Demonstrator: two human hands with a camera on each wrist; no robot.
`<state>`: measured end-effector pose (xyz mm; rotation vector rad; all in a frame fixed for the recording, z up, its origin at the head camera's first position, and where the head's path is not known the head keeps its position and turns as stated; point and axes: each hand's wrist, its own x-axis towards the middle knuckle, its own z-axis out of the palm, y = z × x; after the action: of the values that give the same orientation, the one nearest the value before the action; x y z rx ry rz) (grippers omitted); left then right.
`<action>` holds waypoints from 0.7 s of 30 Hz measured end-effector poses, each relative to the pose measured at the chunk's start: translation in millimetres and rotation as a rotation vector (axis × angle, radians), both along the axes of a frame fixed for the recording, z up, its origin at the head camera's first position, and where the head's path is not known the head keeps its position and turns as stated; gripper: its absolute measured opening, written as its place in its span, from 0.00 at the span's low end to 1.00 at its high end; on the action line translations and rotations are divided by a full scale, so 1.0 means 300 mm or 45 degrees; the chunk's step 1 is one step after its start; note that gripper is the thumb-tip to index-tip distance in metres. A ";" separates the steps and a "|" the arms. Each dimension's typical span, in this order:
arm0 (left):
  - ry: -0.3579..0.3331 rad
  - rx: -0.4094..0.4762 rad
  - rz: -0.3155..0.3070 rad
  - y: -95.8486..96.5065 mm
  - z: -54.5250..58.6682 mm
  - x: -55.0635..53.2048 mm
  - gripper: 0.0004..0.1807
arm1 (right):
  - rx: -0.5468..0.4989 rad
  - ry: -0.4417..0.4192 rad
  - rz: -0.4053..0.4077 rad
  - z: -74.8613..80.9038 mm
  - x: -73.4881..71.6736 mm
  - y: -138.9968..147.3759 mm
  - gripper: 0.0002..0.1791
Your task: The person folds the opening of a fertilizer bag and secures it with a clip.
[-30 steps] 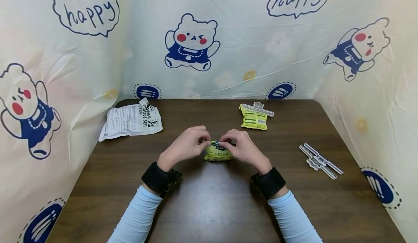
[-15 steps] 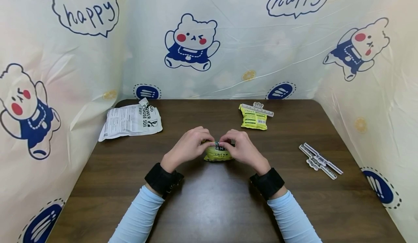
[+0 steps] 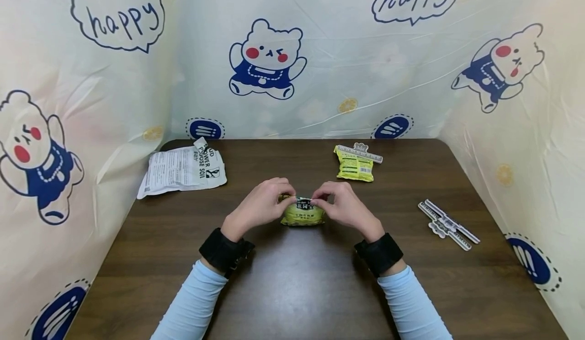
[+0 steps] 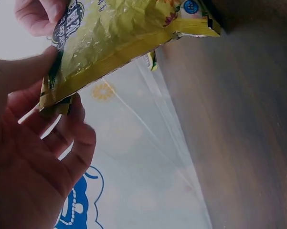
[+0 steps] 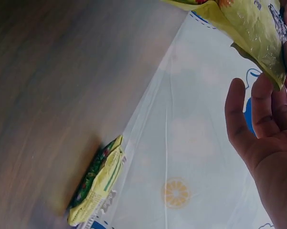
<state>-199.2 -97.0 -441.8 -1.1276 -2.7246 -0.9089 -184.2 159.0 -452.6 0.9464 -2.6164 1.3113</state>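
Wood-grain tabletop [image 3: 292,289]: left hand [image 3: 262,201] and right hand [image 3: 342,205] pinch yellow Garden-labelled packet [image 3: 303,216] along its top edge, at 10 and 2 o'clock, presumably to draw it taut.

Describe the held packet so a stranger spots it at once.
Find the brown table, then the left hand and right hand over its middle. Both pinch a yellow packet by its upper edge; unlike the clipped packet farther back, it is unclipped.

The centre packet [image 3: 302,218] is yellow-green with a black label [image 3: 304,205], the two-o'clock packet [image 3: 355,168] yellow, the ten-o'clock bag [image 3: 175,169] white, black-printed; sleeves [image 3: 192,299] are light blue, the pale backdrop [image 3: 335,35] patterned with navy bears [image 3: 262,78].
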 end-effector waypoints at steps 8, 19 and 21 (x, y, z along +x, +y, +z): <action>0.112 -0.012 -0.017 0.030 -0.013 0.004 0.06 | -0.006 0.070 -0.011 0.000 0.001 -0.010 0.04; 0.099 -0.029 0.003 0.025 -0.007 0.008 0.04 | 0.084 -0.012 -0.018 0.003 -0.017 0.030 0.02; 0.092 -0.035 0.009 0.022 -0.007 0.009 0.05 | 0.109 -0.043 -0.026 0.003 -0.018 0.041 0.02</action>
<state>-196.5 -90.4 -444.0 -1.1310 -2.6899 -0.8158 -189.5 171.4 -451.5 0.9136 -2.7197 1.2306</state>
